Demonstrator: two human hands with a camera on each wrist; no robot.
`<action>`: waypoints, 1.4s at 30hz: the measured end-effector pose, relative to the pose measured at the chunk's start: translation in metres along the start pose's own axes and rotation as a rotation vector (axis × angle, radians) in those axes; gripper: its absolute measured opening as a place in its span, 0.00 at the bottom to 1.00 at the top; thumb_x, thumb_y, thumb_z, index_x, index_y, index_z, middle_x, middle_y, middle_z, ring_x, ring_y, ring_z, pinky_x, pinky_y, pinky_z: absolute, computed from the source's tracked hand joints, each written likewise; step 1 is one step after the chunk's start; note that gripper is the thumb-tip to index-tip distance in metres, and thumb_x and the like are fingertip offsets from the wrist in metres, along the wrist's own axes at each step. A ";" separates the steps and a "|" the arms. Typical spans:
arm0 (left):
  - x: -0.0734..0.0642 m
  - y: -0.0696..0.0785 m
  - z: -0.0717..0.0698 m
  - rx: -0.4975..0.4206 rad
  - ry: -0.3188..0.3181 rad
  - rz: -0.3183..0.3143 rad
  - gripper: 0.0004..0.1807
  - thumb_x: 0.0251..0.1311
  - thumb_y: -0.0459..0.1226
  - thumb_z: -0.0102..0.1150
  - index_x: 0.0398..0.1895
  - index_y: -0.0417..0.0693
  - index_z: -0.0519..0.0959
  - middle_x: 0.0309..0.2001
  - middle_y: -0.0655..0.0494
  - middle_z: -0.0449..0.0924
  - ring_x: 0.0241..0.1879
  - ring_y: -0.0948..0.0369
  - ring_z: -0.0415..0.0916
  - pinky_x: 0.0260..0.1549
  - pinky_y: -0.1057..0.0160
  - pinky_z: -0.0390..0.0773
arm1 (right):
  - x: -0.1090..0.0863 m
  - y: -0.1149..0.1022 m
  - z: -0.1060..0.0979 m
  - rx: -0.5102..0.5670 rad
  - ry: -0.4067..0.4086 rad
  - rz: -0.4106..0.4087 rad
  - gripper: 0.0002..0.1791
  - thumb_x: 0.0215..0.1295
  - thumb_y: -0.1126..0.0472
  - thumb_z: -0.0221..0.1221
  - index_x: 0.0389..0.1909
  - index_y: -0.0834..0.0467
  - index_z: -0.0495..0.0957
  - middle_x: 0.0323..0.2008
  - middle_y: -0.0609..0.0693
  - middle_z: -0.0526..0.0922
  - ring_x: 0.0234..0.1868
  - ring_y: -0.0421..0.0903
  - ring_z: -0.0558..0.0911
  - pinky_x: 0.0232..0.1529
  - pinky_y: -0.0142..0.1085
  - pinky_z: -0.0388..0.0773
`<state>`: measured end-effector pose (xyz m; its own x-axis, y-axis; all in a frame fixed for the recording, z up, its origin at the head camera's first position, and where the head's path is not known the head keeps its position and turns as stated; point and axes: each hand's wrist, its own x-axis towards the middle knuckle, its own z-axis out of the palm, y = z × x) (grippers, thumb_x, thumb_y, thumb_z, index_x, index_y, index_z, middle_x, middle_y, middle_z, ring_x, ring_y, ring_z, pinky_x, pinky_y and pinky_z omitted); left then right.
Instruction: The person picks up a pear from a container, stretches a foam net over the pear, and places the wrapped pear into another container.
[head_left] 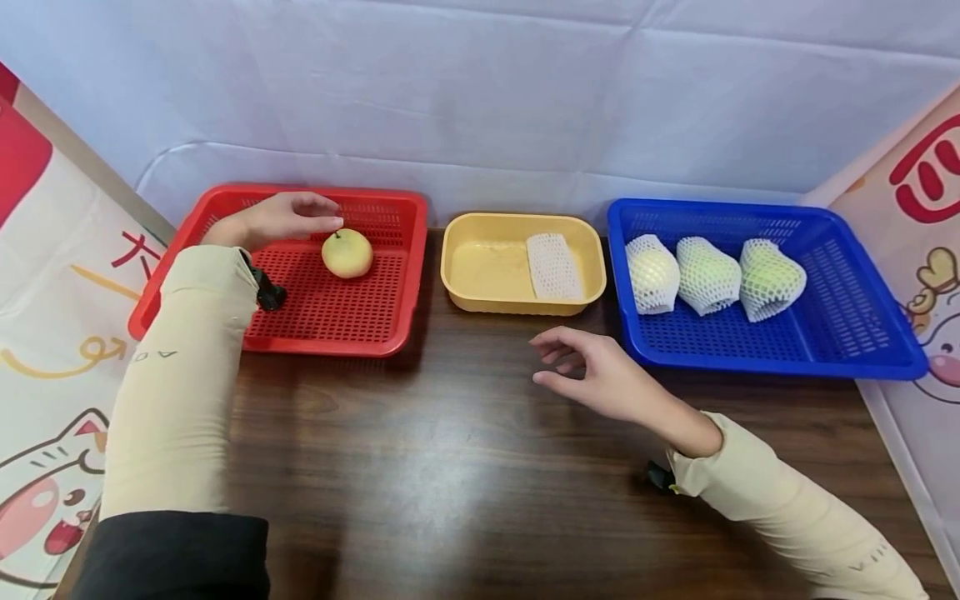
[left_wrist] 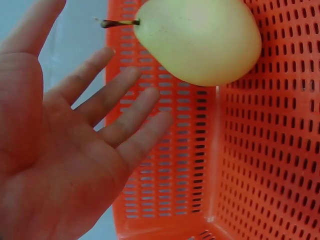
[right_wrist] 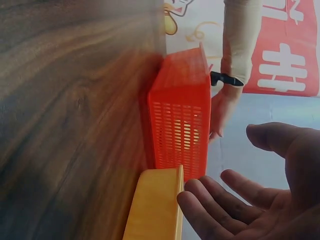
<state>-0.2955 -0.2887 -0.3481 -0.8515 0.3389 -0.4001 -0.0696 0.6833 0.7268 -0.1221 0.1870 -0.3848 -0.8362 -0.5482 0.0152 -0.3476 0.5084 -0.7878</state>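
A yellow-green pear with a dark stem sits in the red basket. Just above and beside it is my left hand, its fingers loosely extended. The left wrist view shows a gap between that hand's spread fingers and the pear. My right hand hovers over the table in front of the yellow tray, fingers slightly bent and holding nothing. In that tray lies a white foam net sleeve.
On the right, a blue basket holds three net-wrapped pears. All three containers stand in a row at the back of the brown wooden table. A pale cloth hangs behind them, and printed panels flank both sides.
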 end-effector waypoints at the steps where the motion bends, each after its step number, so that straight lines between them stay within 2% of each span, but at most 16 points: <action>1: 0.001 -0.001 0.001 -0.004 -0.017 -0.001 0.41 0.71 0.53 0.57 0.78 0.41 0.57 0.75 0.43 0.61 0.72 0.48 0.59 0.70 0.45 0.64 | 0.000 0.000 0.001 0.005 -0.004 0.000 0.20 0.66 0.61 0.69 0.57 0.58 0.80 0.48 0.53 0.85 0.48 0.54 0.85 0.48 0.45 0.84; 9: 0.012 -0.004 0.012 0.049 -0.132 0.005 0.45 0.69 0.44 0.63 0.80 0.39 0.50 0.79 0.36 0.48 0.76 0.40 0.46 0.72 0.38 0.54 | 0.002 0.004 0.003 0.028 0.008 0.004 0.19 0.67 0.60 0.68 0.57 0.58 0.80 0.48 0.52 0.85 0.47 0.52 0.85 0.48 0.45 0.84; 11: 0.015 -0.004 0.016 0.050 -0.147 -0.007 0.46 0.68 0.43 0.64 0.80 0.37 0.49 0.78 0.35 0.47 0.76 0.41 0.46 0.72 0.38 0.53 | 0.004 0.005 0.005 0.054 0.018 0.004 0.19 0.67 0.61 0.68 0.56 0.58 0.80 0.48 0.53 0.85 0.47 0.51 0.85 0.48 0.45 0.84; 15: 0.019 -0.005 0.023 0.037 -0.162 -0.040 0.47 0.66 0.40 0.65 0.79 0.36 0.49 0.75 0.35 0.51 0.70 0.43 0.51 0.69 0.41 0.59 | 0.009 0.006 0.012 0.116 0.051 -0.015 0.20 0.65 0.64 0.69 0.57 0.60 0.79 0.50 0.54 0.85 0.48 0.54 0.85 0.49 0.47 0.84; 21: 0.024 -0.009 0.029 0.039 -0.133 -0.049 0.47 0.62 0.38 0.67 0.78 0.38 0.51 0.71 0.36 0.54 0.65 0.44 0.56 0.63 0.46 0.65 | 0.016 0.008 0.026 0.195 0.084 -0.057 0.26 0.64 0.69 0.68 0.62 0.63 0.74 0.59 0.58 0.80 0.53 0.62 0.83 0.51 0.44 0.84; 30: 0.030 -0.012 0.035 0.035 -0.074 -0.079 0.45 0.61 0.39 0.69 0.75 0.38 0.54 0.66 0.36 0.58 0.62 0.44 0.58 0.61 0.46 0.65 | 0.026 0.011 0.044 0.294 0.108 -0.063 0.32 0.65 0.70 0.66 0.68 0.63 0.67 0.60 0.62 0.78 0.56 0.59 0.81 0.54 0.48 0.82; 35: 0.030 -0.011 0.036 0.089 -0.058 -0.091 0.45 0.62 0.42 0.69 0.75 0.37 0.53 0.67 0.35 0.59 0.63 0.43 0.58 0.62 0.44 0.64 | 0.029 0.013 0.055 0.350 0.125 -0.076 0.33 0.65 0.72 0.66 0.69 0.65 0.65 0.61 0.65 0.76 0.57 0.64 0.79 0.54 0.49 0.82; 42: 0.028 -0.008 0.036 0.148 -0.070 -0.097 0.45 0.65 0.44 0.66 0.74 0.33 0.53 0.64 0.33 0.61 0.59 0.43 0.63 0.57 0.46 0.70 | 0.031 0.013 0.063 0.376 0.120 -0.074 0.33 0.65 0.72 0.65 0.69 0.65 0.65 0.61 0.69 0.74 0.58 0.60 0.79 0.55 0.49 0.81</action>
<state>-0.3000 -0.2619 -0.3848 -0.8061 0.3070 -0.5059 -0.0683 0.8009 0.5949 -0.1259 0.1351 -0.4334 -0.8663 -0.4810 0.1344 -0.2478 0.1803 -0.9519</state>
